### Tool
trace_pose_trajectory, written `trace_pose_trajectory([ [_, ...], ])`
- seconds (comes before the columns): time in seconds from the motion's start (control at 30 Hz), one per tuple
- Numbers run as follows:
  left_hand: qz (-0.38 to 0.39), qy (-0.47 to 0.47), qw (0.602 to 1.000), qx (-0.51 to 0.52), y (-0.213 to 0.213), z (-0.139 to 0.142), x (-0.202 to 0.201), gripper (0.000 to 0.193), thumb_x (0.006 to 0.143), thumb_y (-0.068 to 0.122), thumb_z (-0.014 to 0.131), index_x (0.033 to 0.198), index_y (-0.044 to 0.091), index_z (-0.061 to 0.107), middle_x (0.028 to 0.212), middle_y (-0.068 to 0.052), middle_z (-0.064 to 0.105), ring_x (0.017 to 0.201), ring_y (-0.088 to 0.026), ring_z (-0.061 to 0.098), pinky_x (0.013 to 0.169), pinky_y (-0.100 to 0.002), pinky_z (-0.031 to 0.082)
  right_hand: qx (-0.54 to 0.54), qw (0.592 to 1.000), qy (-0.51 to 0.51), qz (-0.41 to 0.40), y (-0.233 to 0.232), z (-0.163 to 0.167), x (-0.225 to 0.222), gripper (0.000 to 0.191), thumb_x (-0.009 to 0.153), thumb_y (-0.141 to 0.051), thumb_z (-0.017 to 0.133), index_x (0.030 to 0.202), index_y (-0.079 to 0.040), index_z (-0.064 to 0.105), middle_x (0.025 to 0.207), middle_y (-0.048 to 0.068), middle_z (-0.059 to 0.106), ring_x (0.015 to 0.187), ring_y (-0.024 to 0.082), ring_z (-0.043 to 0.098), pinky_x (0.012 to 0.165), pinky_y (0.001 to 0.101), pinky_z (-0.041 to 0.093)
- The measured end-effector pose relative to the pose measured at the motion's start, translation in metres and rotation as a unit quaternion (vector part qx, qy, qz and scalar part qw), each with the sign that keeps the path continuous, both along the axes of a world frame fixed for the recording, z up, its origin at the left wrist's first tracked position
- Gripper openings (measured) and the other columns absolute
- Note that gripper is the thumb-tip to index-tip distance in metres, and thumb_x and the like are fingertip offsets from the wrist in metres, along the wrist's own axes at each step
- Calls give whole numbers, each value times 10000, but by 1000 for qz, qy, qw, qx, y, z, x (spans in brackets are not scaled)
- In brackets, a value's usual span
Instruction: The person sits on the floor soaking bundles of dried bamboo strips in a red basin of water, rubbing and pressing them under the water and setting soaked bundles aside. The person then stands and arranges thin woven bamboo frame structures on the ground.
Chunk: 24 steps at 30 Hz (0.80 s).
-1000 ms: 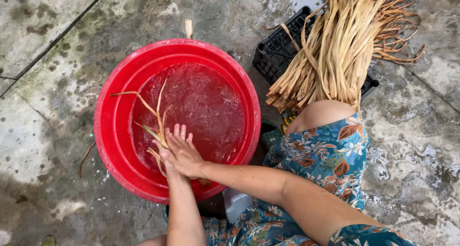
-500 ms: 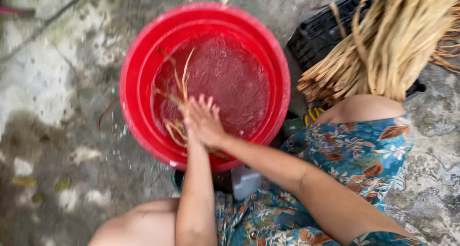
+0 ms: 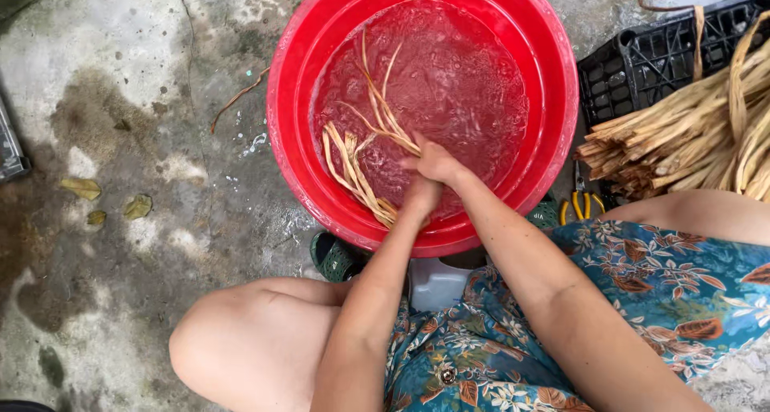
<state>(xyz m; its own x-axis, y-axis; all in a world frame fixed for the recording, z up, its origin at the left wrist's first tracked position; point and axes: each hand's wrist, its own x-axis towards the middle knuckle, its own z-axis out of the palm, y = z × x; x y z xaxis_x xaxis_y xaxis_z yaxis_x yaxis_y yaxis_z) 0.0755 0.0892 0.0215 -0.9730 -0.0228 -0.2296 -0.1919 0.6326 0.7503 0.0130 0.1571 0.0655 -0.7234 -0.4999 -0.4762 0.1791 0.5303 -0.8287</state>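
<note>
Head-worn view, looking down. Nearest the viewer, a bare knee and a blue floral-print garment [image 3: 642, 300] fill the lower edge, with both forearms reaching forward from them. The left hand [image 3: 420, 197] sits at the near inner wall of the round red plastic basin [image 3: 289, 139], its grip closed around the gathered ends of a small bunch of pale tan plant strips [image 3: 357, 167]. The right hand [image 3: 437, 162] lies just beyond and touching the left, its grip closed over the same strips where they fan out. The strips rest partly in the shallow, rippled water [image 3: 457, 83] of the basin, their loose ends spreading to the far left across the surface. Under the basin's near rim, a dark green sandal [image 3: 335, 257] and a pale grey plastic container [image 3: 437, 284] are partly visible. To the right of the basin, yellow-handled pliers [image 3: 581, 203] lie on the wet, stained concrete floor [image 3: 120, 99]. Beyond them, a thick bundle of dry tan plant stalks [image 3: 690, 131] rests across a black plastic lattice crate [image 3: 642, 67]. On the floor to the left lie several yellowed fallen leaves [image 3: 82, 188] and, nearer the basin, a single stray stalk [image 3: 237, 99].
</note>
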Motion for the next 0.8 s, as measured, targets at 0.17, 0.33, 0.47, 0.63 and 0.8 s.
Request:
trace_pose_trajectory([
  [0.17,-121,-20,992,36,34,7,28,294,1060,244,459,1075,23,651,948,-152,677,851,-271,644,758,-421,538,63,962,-202,-171,37,-26,-12,339,939,-269,691,1184,-67,810,745,91,663,575,178,559,524,370,476],
  [0.33,-34,-135,950,280,50,101,18,295,1094,246,493,1007,-5,621,743,-50,587,652,-183,551,600,-370,498,-92,931,-127,-331,60,-14,-56,299,985,-34,457,1013,-91,749,702,49,669,464,158,535,440,346,496],
  [0.47,40,-180,836,516,34,206,13,309,1096,340,462,1040,53,563,598,51,415,413,-52,354,330,-239,276,-314,874,-83,-361,69,54,-102,235,1089,-234,603,977,-59,712,671,12,606,502,133,526,479,318,488],
  [0.63,10,32,827,561,-43,281,-19,424,1128,405,457,1251,21,589,644,31,491,457,-71,424,372,-235,339,-494,844,68,-196,97,164,-115,750,1020,-589,616,1471,2,518,1385,172,671,1169,253,739,995,391,621],
  [0.8,209,19,891,403,-173,242,-90,1183,774,890,513,1545,18,302,1424,-237,503,1296,-310,562,1085,-533,462,-300,918,55,-255,82,162,-97,846,951,-687,565,1494,-48,448,1361,193,675,1162,248,711,1018,383,617],
])
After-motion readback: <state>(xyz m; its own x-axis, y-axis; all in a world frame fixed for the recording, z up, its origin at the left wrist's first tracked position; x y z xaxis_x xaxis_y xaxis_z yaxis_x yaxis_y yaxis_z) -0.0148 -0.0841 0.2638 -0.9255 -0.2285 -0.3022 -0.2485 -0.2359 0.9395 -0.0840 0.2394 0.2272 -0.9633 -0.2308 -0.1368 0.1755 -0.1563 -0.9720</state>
